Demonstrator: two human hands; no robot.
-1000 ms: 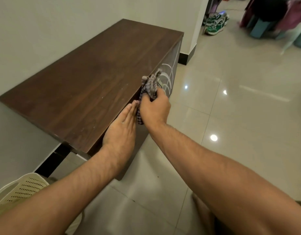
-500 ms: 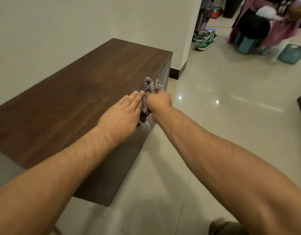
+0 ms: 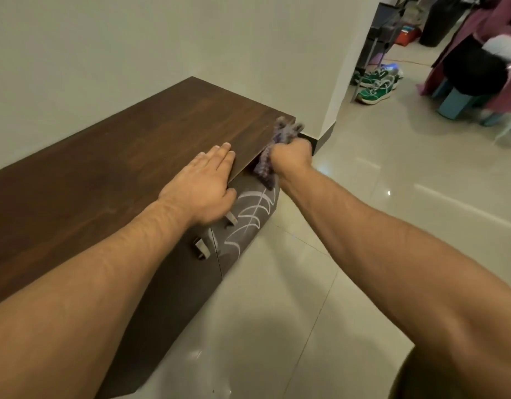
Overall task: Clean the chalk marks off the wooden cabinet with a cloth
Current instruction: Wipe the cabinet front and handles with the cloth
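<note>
A low dark wooden cabinet (image 3: 110, 180) stands against the white wall. White chalk marks (image 3: 250, 214), curved lines like a leaf, cover the right door of its front. My right hand (image 3: 291, 156) is shut on a crumpled checked cloth (image 3: 273, 151) and presses it on the upper part of that door, just under the top's edge. My left hand (image 3: 202, 188) lies flat on the cabinet top at its front edge, fingers straight, thumb down over the front.
Two metal handles (image 3: 202, 249) stick out of the doors below my left hand. Glossy floor tiles (image 3: 378, 226) stretch to the right. Green shoes (image 3: 375, 90), a blue stool (image 3: 454, 103) and clothes lie at the far right, past the wall corner.
The view has swung so the cabinet's front shows. My right hand with the cloth has slid along the front toward the far end. My left hand stays flat on the top edge.
</note>
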